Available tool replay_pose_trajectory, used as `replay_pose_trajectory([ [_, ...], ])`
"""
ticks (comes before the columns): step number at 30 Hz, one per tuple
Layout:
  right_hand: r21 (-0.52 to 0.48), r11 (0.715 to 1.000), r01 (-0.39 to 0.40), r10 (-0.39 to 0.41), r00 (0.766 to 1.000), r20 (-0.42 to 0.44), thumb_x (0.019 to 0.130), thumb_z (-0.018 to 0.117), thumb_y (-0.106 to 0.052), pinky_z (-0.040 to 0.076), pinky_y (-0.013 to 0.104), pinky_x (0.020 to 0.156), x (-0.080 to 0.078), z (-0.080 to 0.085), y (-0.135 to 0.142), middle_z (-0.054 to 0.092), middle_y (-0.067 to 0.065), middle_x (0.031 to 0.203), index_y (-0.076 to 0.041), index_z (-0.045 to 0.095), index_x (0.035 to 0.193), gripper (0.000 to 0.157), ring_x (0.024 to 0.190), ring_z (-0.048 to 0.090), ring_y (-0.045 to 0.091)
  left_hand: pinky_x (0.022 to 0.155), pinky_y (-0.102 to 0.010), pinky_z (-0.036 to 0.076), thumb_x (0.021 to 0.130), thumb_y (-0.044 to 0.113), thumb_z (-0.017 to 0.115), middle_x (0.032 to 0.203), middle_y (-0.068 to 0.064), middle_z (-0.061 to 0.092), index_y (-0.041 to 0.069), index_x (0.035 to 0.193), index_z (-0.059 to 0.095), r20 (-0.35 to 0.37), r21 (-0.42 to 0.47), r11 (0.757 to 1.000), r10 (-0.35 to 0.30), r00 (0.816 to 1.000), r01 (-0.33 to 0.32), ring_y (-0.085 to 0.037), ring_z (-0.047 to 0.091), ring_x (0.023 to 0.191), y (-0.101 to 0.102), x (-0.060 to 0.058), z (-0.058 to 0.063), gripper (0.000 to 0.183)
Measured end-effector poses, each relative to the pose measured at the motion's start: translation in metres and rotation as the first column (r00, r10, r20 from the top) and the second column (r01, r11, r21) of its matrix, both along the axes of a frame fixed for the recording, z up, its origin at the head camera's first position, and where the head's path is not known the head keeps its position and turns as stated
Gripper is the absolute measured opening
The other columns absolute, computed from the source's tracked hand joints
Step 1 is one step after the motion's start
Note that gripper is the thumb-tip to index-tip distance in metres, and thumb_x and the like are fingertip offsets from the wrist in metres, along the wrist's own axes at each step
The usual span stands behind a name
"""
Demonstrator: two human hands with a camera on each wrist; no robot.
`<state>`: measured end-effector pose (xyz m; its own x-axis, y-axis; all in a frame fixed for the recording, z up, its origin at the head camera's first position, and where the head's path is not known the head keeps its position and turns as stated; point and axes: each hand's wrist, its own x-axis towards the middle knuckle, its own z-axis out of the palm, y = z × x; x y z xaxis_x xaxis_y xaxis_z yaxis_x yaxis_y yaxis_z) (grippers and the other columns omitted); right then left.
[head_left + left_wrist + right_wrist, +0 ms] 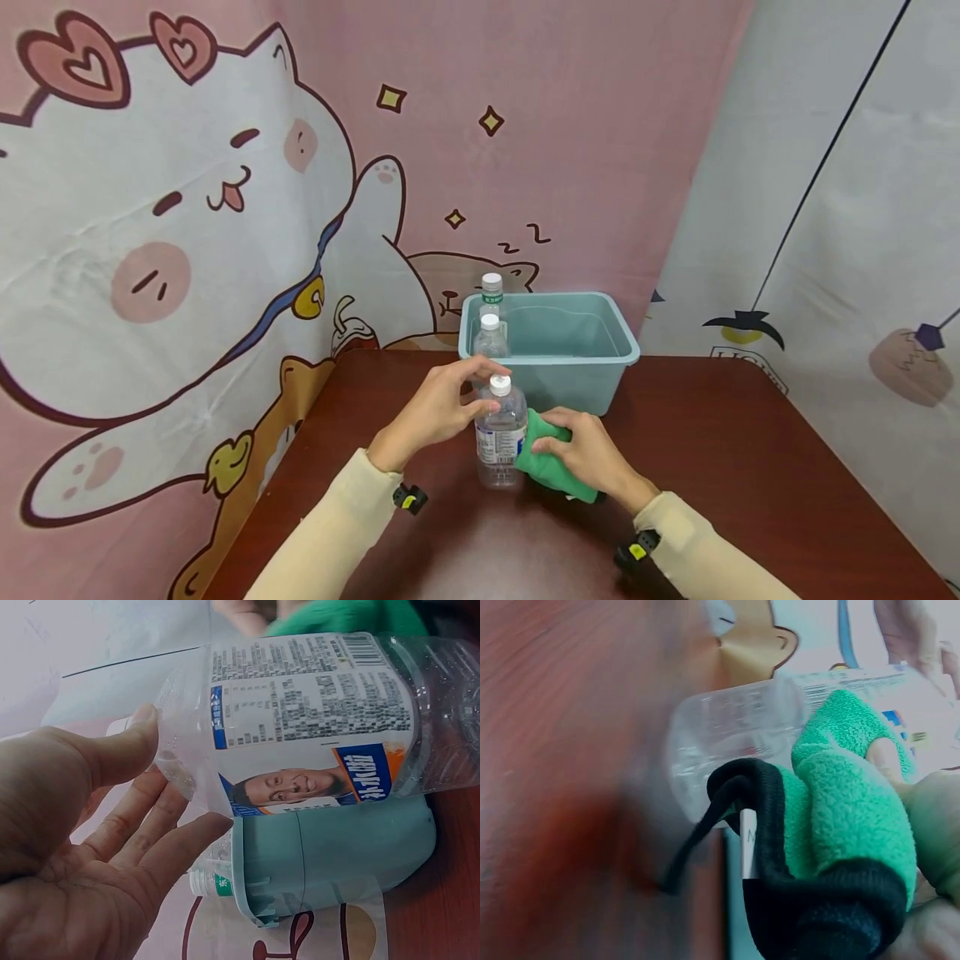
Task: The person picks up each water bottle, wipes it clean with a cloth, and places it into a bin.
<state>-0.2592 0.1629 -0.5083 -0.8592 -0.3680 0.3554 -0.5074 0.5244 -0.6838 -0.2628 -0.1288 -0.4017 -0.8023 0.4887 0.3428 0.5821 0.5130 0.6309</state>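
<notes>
A clear plastic bottle (501, 442) with a white cap and a printed label stands upright on the table. My left hand (442, 404) holds it around the neck; the left wrist view puts the thumb (139, 742) by the bottle's shoulder and the fingers on the other side. In my right hand (588, 450) is a bunched green towel (551, 454), pressed to the right side of the bottle at label height. Black edging and a small white tag (748, 840) show on the towel in the right wrist view.
Behind the bottle, a light blue plastic bin (566, 385) stands at the back of the dark red-brown table (697, 467). Two more capped bottles, one nearer (491, 337) and one farther (492, 292), stand at its left end. A patterned cloth backdrop (585, 150) hangs behind.
</notes>
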Motion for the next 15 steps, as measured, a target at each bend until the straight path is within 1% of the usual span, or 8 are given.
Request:
replay_pose_trajectory([
  [5, -0.043, 0.999, 0.018, -0.019, 1.0, -0.022, 0.1, 0.093, -0.028, 0.067, 0.027, 0.091, 0.001, 0.021, -0.002, 0.086, -0.002, 0.128, -0.016, 0.088, 0.133, 0.036, 0.106, 0.078, 0.008, 0.114, -0.054, 0.067, 0.102, 0.014, 0.092, 0.14, -0.002, 0.084, 0.021, 0.147, 0.075, -0.017, -0.006, 1.0, -0.002, 1.0, 0.002, -0.023, 0.08, 0.13, -0.001, 0.001, -0.001, 0.049],
  [9, -0.075, 0.997, 0.021, -0.025, 0.998, -0.051, 0.101, 0.093, -0.027, 0.066, 0.026, 0.086, 0.002, 0.037, -0.005, 0.085, 0.0, 0.127, -0.014, 0.088, 0.132, 0.034, 0.102, 0.079, 0.008, 0.116, -0.053, 0.066, 0.102, 0.015, 0.092, 0.14, -0.001, 0.084, 0.021, 0.146, 0.075, -0.024, -0.023, 1.0, 0.005, 1.0, -0.005, -0.022, 0.08, 0.13, -0.001, 0.002, -0.003, 0.049],
  [15, -0.132, 0.991, 0.006, -0.023, 0.991, -0.132, 0.101, 0.093, -0.025, 0.067, 0.026, 0.082, -0.002, 0.056, -0.016, 0.084, 0.001, 0.13, -0.015, 0.087, 0.135, 0.036, 0.1, 0.08, 0.009, 0.117, -0.053, 0.066, 0.102, 0.015, 0.092, 0.141, -0.001, 0.084, 0.02, 0.146, 0.075, -0.04, -0.027, 1.0, 0.0, 0.999, -0.001, -0.022, 0.081, 0.13, 0.0, 0.001, 0.0, 0.048],
])
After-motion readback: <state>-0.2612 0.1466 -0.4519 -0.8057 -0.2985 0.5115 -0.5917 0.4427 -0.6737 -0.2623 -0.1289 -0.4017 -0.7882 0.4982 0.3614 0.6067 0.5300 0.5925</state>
